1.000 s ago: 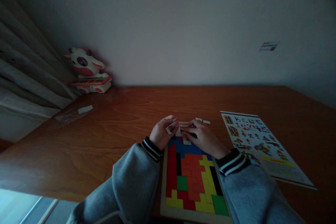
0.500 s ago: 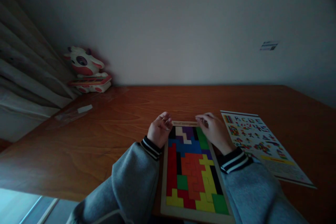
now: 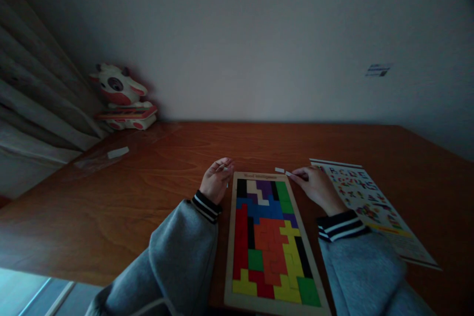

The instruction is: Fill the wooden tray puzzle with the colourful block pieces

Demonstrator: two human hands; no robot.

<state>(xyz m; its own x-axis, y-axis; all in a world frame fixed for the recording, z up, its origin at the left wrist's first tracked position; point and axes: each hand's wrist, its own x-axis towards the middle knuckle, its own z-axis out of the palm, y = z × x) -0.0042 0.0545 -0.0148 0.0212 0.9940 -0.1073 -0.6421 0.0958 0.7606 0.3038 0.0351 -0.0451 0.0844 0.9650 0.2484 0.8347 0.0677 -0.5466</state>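
A wooden block puzzle board (image 3: 228, 256) lies in front of me, its tray filled with coloured pieces in red, yellow, green, blue, orange, purple, black and white. Beside its far left corner is my left hand (image 3: 215, 180), fingers curled together. Something small and pale shows at those fingers, too tiny to name. Past the far right corner, my right hand (image 3: 316, 187) pinches a small white strip (image 3: 288, 173) with thumb and fingertips. A second white strip (image 3: 279, 170) sits just left of it, behind the board.
To the right lies a printed pattern sheet (image 3: 385, 207), partly behind my right forearm. A cow-shaped toy (image 3: 124, 96) stands at the table's far left by the curtain (image 3: 40, 89). Clear tape with a white label (image 3: 117, 152) is on the wooden table (image 3: 148, 192).
My right hand has moved right, off the board's far edge, and white strips now show by its fingertips. My left hand has shifted slightly left, away from the board's corner.
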